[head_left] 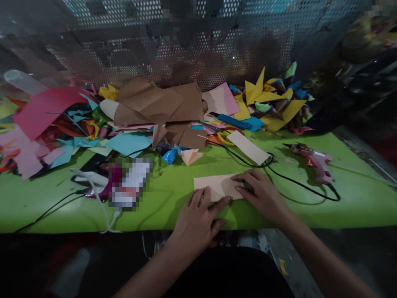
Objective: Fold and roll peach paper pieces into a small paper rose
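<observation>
A pale rectangular piece of paper (214, 182) lies flat on the green tabletop (167, 207), near its front edge. On its lower left part rests my left hand (198, 213), fingers spread, with the thumb off the paper's lower edge. My right hand (260, 190) lies over the paper's right end with its fingers apart, pressing on it. Just behind my right hand is a second pale strip (249, 147), lying at a slant across a black cable. Neither hand is closed around anything.
A pink glue gun (321, 163) lies at the right with its black cable looping over the table. Phone (132, 182) and cables lie at the left. Behind are brown paper (161, 103), a blue cutter (234, 121), scissors and coloured scraps before a perforated metal panel (173, 41).
</observation>
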Demonstrator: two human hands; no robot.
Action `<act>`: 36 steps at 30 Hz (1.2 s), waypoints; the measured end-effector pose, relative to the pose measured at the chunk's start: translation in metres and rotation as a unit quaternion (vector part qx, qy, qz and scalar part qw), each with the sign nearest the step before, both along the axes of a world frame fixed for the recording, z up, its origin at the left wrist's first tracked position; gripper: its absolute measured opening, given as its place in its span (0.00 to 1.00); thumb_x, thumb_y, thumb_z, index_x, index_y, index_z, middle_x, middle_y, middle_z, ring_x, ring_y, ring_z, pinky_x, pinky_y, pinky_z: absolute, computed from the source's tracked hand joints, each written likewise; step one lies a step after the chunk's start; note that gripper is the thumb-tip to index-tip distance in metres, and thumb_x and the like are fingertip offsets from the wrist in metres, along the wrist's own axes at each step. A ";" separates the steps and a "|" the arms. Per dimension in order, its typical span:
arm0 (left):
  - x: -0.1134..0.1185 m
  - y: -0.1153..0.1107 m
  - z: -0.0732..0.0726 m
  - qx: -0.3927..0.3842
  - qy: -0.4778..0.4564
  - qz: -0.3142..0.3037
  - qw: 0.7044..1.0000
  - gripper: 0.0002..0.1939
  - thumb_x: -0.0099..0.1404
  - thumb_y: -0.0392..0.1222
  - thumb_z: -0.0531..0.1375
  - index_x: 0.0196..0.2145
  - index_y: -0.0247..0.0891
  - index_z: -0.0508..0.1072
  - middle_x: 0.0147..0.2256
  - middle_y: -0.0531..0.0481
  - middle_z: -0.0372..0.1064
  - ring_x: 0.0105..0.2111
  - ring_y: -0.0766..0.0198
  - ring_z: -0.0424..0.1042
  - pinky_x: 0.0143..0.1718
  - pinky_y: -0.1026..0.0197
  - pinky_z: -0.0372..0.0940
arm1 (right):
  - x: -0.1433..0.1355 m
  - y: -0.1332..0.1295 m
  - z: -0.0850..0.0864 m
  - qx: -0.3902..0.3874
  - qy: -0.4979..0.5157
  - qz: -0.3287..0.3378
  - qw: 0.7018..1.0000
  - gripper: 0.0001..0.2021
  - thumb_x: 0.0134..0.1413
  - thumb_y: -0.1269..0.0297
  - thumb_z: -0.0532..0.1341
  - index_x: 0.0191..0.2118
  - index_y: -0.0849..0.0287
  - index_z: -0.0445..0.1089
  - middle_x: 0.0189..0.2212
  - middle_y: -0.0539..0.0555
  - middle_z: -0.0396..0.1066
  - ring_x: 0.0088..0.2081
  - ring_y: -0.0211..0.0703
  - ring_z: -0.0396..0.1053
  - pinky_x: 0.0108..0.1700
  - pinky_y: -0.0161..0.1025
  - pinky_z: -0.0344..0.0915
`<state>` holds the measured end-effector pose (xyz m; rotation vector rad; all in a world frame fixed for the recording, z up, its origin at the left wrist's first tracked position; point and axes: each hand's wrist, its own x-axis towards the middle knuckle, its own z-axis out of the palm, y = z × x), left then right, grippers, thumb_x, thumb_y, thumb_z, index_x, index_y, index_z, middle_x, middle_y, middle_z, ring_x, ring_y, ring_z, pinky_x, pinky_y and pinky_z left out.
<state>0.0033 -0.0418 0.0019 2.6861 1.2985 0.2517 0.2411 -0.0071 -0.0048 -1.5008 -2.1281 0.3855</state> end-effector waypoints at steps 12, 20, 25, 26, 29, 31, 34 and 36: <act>-0.002 -0.005 -0.007 0.012 0.031 0.003 0.999 0.27 0.67 0.50 0.58 0.62 0.43 0.62 0.63 0.39 0.55 0.61 0.45 0.57 0.59 0.45 0.60 | -0.048 -0.074 -0.006 0.030 -0.101 0.061 0.993 0.30 0.65 0.61 0.55 0.68 0.61 0.50 0.66 0.58 0.57 0.66 0.50 0.53 0.64 0.52 0.57; -0.031 -0.011 -0.012 0.054 0.025 0.006 0.998 0.28 0.70 0.51 0.53 0.66 0.47 0.55 0.68 0.54 0.50 0.66 0.52 0.51 0.63 0.42 0.54 | -0.008 -0.080 -0.017 0.069 -0.194 0.020 0.978 0.29 0.66 0.60 0.54 0.69 0.52 0.47 0.67 0.51 0.55 0.65 0.46 0.56 0.65 0.54 0.51; -0.043 -0.016 -0.013 0.073 0.023 0.028 0.997 0.27 0.72 0.49 0.51 0.66 0.46 0.55 0.67 0.55 0.52 0.66 0.52 0.52 0.63 0.39 0.52 | -0.010 -0.079 -0.019 0.102 -0.197 0.019 0.975 0.28 0.65 0.58 0.54 0.68 0.54 0.51 0.66 0.53 0.58 0.64 0.47 0.58 0.64 0.53 0.51; -0.044 -0.016 -0.014 0.076 0.017 0.029 0.997 0.27 0.72 0.49 0.51 0.66 0.45 0.55 0.67 0.54 0.53 0.66 0.53 0.53 0.63 0.39 0.52 | -0.010 -0.079 -0.020 0.106 -0.197 0.019 0.975 0.28 0.65 0.58 0.54 0.68 0.54 0.51 0.66 0.53 0.58 0.64 0.48 0.59 0.63 0.52 0.51; -0.047 -0.016 -0.020 0.087 -0.005 0.025 0.996 0.27 0.72 0.52 0.51 0.65 0.42 0.57 0.66 0.51 0.55 0.66 0.54 0.54 0.64 0.42 0.52 | -0.010 -0.079 -0.021 0.111 -0.193 0.016 0.975 0.27 0.66 0.58 0.53 0.68 0.54 0.52 0.66 0.54 0.58 0.64 0.48 0.59 0.63 0.52 0.51; -0.048 -0.016 -0.024 0.093 -0.018 0.026 0.995 0.27 0.71 0.52 0.51 0.64 0.40 0.59 0.65 0.50 0.57 0.65 0.55 0.55 0.64 0.44 0.51 | -0.010 -0.080 -0.021 0.113 -0.189 0.014 0.975 0.26 0.66 0.57 0.52 0.68 0.54 0.52 0.66 0.54 0.58 0.64 0.48 0.59 0.63 0.52 0.51; -0.049 -0.016 -0.029 0.106 -0.029 0.032 0.993 0.26 0.71 0.52 0.51 0.62 0.39 0.61 0.65 0.50 0.57 0.65 0.55 0.55 0.65 0.44 0.50 | -0.010 -0.081 -0.021 0.115 -0.189 0.012 0.975 0.27 0.67 0.56 0.52 0.68 0.55 0.51 0.65 0.55 0.59 0.64 0.49 0.59 0.63 0.52 0.51; -0.049 -0.017 -0.029 0.112 -0.033 0.032 0.993 0.26 0.71 0.52 0.51 0.62 0.39 0.62 0.65 0.49 0.58 0.65 0.55 0.55 0.65 0.45 0.49 | -0.010 -0.081 -0.021 0.116 -0.193 0.016 0.974 0.27 0.67 0.56 0.52 0.68 0.55 0.51 0.65 0.55 0.59 0.64 0.49 0.58 0.63 0.52 0.51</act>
